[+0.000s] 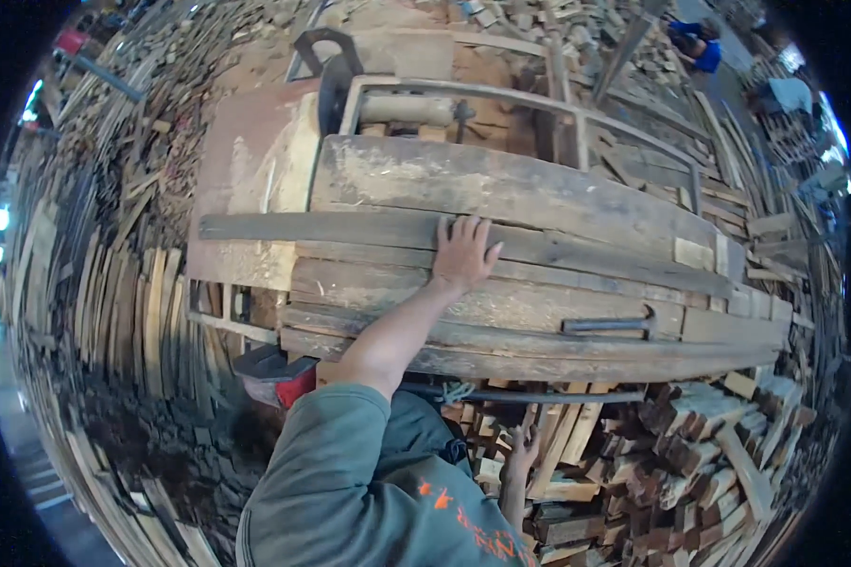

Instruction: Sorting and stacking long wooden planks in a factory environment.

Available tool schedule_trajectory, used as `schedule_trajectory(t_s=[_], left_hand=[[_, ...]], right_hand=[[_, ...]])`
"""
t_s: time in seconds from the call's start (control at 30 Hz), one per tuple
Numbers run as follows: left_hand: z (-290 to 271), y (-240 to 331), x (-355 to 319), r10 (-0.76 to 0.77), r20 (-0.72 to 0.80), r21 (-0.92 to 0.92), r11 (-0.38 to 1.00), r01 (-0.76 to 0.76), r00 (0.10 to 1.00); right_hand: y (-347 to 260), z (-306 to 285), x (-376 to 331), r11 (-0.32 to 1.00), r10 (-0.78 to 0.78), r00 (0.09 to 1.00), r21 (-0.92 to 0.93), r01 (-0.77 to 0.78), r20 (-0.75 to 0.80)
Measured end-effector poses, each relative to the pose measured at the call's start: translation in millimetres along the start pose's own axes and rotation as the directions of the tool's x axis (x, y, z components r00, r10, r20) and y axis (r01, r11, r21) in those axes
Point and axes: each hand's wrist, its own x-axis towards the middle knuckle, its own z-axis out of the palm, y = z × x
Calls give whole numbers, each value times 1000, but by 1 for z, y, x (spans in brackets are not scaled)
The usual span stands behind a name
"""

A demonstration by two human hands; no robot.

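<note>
A long narrow grey plank [350,227] lies across a worn wooden bench top [407,165], its left end reaching over a brownish metal plate [246,161]. My left hand [465,253] rests on top of this plank near its middle, fingers flat and a little apart, thumb out to the right. Low beside my body, my right hand [520,449] hangs in front of stacked wood pieces; its fingers look apart, with nothing visible in them. To the right of my left hand, a hammer [605,324] lies on the near boards of the bench.
A dark upright guard-like metal part [335,85] stands behind the bench's left side. Cut blocks [700,444] are heaped at the near right, and upright slats [132,312] lean at the left. A bar [539,397] runs along the bench's near edge. Another person [698,45] is far right.
</note>
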Motion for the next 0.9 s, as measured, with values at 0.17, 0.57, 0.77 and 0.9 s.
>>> schedule_trajectory(t_s=[0.17, 0.57, 0.77, 0.9], left_hand=[[4, 1, 5, 44, -65, -18, 999, -45, 997], [22, 3, -10, 28, -49, -25, 999, -29, 998], [1, -3, -9, 34, -94, 28, 999, -32, 995], [-86, 43, -10, -37, 368, -33, 998, 53, 929]], right_hand=[[22, 24, 57, 799, 409, 843, 308, -516, 350], [79, 46, 130, 931, 201, 927, 232, -281, 317], [92, 67, 133, 883, 173, 931, 369, -292, 321], [129, 42, 173, 915, 98, 896, 314, -252, 433]])
